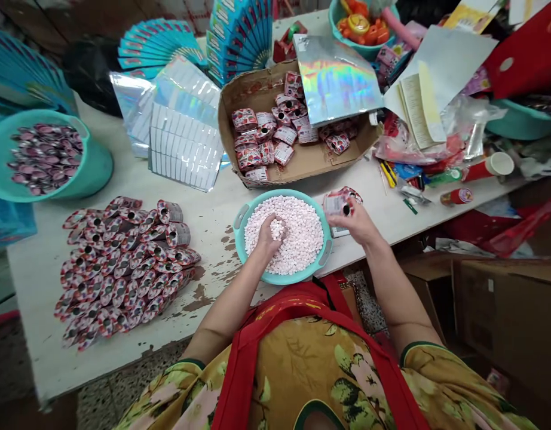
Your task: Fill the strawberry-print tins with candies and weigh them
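A turquoise basin (294, 276) full of small white pellets (302, 230) sits at the table's front edge. My left hand (270, 237) is in the basin, its fingers cupped around a clump of the pellets. Right of the basin, my right hand (358, 222) grips a red-and-white printed packet (338, 204) with a dark round hole facing me. Below that packet a flat, light-coloured object (339, 231) shows only in part; I cannot tell what it is. Just behind the basin, a cardboard box (297, 172) holds several similar packets (284, 134).
Rows of similar packets (127, 263) stand on the left of the table (222, 221). A turquoise bucket (94, 170) of small pinkish pieces is beyond them. Shiny label sheets (183, 146) lie behind. Clutter, a red cup (486, 167) and papers fill the right; cardboard boxes (504, 298) stand below.
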A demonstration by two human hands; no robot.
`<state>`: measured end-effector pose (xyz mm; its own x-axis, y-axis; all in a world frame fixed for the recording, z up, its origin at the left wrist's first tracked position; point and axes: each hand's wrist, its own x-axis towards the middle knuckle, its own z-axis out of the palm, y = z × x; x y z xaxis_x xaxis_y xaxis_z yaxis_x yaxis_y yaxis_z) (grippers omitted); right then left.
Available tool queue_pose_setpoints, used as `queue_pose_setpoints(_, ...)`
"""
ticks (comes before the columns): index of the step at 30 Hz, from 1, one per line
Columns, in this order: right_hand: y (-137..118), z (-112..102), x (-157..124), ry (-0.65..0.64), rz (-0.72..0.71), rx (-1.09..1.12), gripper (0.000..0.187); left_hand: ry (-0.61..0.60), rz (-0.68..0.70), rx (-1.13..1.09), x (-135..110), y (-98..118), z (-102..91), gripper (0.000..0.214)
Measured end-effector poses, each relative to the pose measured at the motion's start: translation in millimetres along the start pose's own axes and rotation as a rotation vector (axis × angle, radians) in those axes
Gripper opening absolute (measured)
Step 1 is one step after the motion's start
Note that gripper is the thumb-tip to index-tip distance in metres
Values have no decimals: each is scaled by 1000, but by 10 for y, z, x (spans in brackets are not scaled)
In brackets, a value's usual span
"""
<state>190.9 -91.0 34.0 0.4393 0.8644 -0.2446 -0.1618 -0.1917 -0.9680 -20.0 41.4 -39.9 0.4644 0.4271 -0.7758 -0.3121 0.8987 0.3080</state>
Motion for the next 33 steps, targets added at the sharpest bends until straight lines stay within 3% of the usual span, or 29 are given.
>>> queue_pose_setpoints(3,290,250,-263,20,16,-191,67,-124,51,84,-179,56,115,24)
queue_pose_setpoints(7,474,665,-309,-27,-77,-406,42,-304,256,101,-504,58,323,30)
queue_pose_setpoints(11,517,974,-275,-46,-160,-495,38,-310,621,117,-598,-75,465,34)
queue_pose_setpoints(13,529,1055,-259,-18,-141,-544,36,-261,709,136,-554,-129,479,34)
queue_pose_setpoints(18,536,1130,-233,25,-90,-622,38,-143,759,163,-446,-166,449,43)
queue_pose_setpoints(26,414,1173,-223,62,-19,-769,22,-82,824,283,-307,-171,456,47)
queue_pose_setpoints(33,380,1179,-172,75,-36,-824,33,-77,818,312,-232,-115,513,50)
